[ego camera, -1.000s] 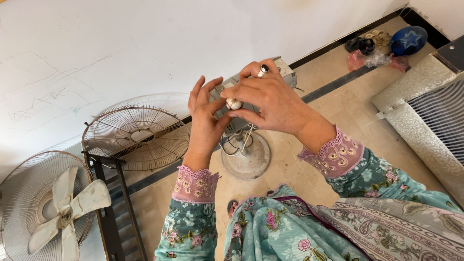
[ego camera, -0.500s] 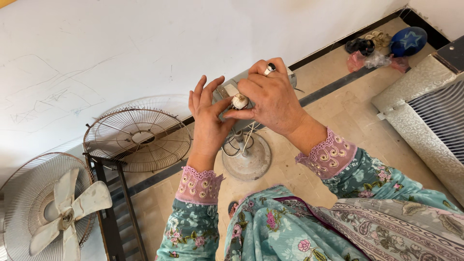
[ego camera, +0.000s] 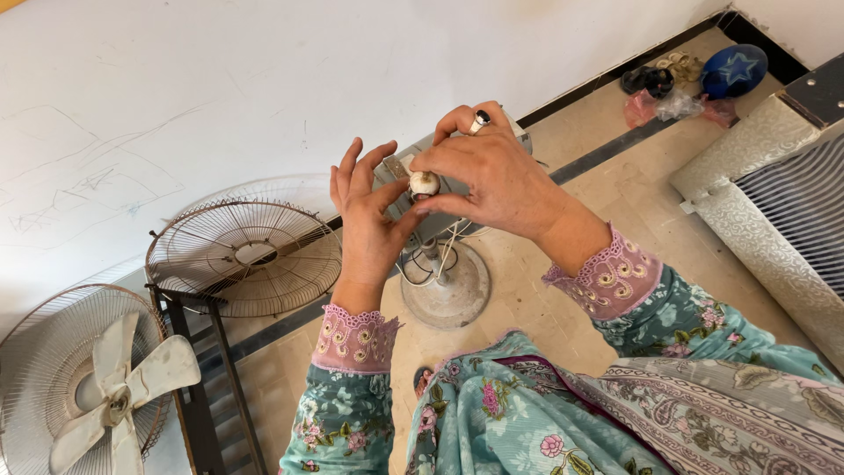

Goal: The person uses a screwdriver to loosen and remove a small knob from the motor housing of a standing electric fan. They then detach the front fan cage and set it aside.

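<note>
Pinching a small cream knob (ego camera: 425,183) between thumb and forefinger, the right hand (ego camera: 492,176) works at the top of a grey fan motor housing (ego camera: 440,220), which sits at the centre of the view above its round base (ego camera: 453,286). The left hand (ego camera: 367,220) comes in from 7 o'clock, its fingers half spread and its thumb pressed against the housing just below the knob, steadying it. Judging from this, the fan is well stripped down: its wire guard (ego camera: 242,255) lies detached at 9 o'clock on a dark metal rack (ego camera: 198,352), and no blades show on the motor. Whether the knob is tight or loose I cannot tell. Another fan with cream blades (ego camera: 114,387) lies at 8 o'clock. A blue ball (ego camera: 734,69) and dark shoes (ego camera: 646,81) sit by the wall at 1 o'clock, well apart. A patterned sofa arm (ego camera: 756,202) crowds in at 3 o'clock, and loose wires (ego camera: 448,251) trail under the housing.
</note>
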